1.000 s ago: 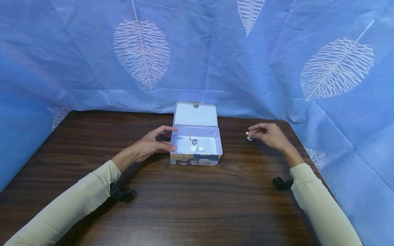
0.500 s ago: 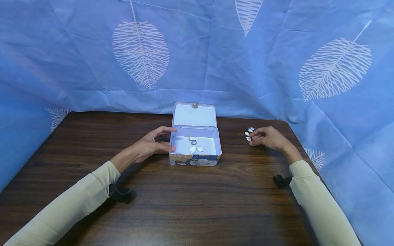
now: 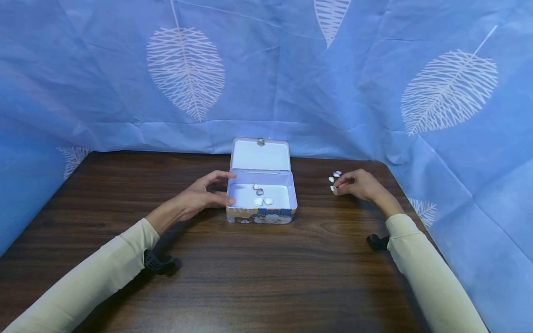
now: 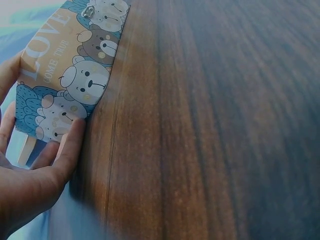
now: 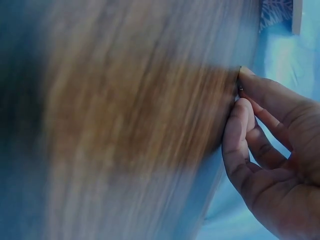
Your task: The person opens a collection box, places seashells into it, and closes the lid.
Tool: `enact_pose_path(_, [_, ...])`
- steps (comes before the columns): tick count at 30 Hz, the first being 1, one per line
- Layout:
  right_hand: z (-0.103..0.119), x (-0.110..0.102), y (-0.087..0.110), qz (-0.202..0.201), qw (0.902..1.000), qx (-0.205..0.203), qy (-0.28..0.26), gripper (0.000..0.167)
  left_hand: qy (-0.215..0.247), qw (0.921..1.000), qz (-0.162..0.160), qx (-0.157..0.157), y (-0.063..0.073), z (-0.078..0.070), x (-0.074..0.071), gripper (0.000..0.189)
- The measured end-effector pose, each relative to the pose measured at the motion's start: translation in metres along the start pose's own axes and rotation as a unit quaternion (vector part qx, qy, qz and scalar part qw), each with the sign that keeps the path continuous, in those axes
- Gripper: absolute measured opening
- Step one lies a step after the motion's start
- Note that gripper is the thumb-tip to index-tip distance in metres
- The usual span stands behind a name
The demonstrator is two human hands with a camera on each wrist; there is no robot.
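Note:
A small tin box (image 3: 261, 217) with cartoon bears on its front stands on the table, its lid raised at the back. Several seashells lie inside, among them a white shell (image 3: 258, 202) and a purplish shell (image 3: 260, 191). My left hand (image 3: 195, 198) holds the box's left side, thumb at the front corner and a finger farther back on the rim. Right of the box, my right hand (image 3: 361, 186) pinches a white seashell (image 3: 332, 188) at its fingertips, low at the tabletop. In the right wrist view the fingers mostly hide that shell.
Just beyond the right fingertips lie more shells, including a white shell (image 3: 331, 179) and a small cluster of shells (image 3: 337, 174). The brown wooden table (image 3: 258, 277) ends at a blue curtain (image 3: 258, 74) with white leaf prints behind the box.
My right hand drew back slightly from the shells, uncovering several, then its fingertips came to the nearest white shell. My left hand stays at the box. The view shifted a little.

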State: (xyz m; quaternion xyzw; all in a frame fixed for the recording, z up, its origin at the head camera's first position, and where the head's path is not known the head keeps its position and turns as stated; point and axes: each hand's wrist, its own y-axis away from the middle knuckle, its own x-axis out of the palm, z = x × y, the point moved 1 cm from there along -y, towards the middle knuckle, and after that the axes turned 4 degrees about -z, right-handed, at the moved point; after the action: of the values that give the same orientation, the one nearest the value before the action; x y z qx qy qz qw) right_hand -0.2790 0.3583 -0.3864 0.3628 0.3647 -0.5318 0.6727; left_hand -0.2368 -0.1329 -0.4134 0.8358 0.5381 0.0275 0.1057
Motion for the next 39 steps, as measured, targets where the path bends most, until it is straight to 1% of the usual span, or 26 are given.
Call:
enact_pose_path(4, [0.002, -0.001, -0.001, -0.002, 0.9999, -0.011, 0.004, 0.030, 0.004, 1.0000, 0.001, 0.003, 0.001, -0.002, -0.001, 0.084])
enact_pose_path(12, [-0.001, 0.001, 0.000, 0.004, 0.9979, -0.063, 0.012, 0.017, 0.009, 0.9999, 0.007, 0.007, 0.000, -0.002, -0.002, 0.084])
enact_pose_path(16, [0.000, 0.002, 0.001, 0.004, 0.9970, -0.077, 0.012, 0.015, 0.008, 0.9999, 0.006, 0.009, 0.000, -0.002, -0.002, 0.083])
enact_pose_path(19, [0.002, 0.003, 0.004, -0.002, 0.9962, -0.087, 0.010, 0.015, 0.007, 1.0000, 0.004, 0.004, 0.000, -0.002, -0.002, 0.082])
enact_pose_path(25, [0.011, 0.011, 0.011, -0.021, 0.9935, -0.112, -0.009, 0.018, 0.006, 1.0000, 0.002, -0.003, 0.000, -0.001, -0.002, 0.082])
enact_pose_path(32, [0.025, 0.016, 0.019, -0.045, 0.9923, -0.112, -0.025, 0.023, 0.007, 1.0000, 0.003, -0.003, 0.000, 0.000, 0.001, 0.084])
enact_pose_path(39, [0.041, 0.020, 0.024, -0.067, 0.9894, -0.123, -0.039, 0.026, 0.004, 1.0000, 0.005, 0.000, 0.001, 0.000, 0.001, 0.084])
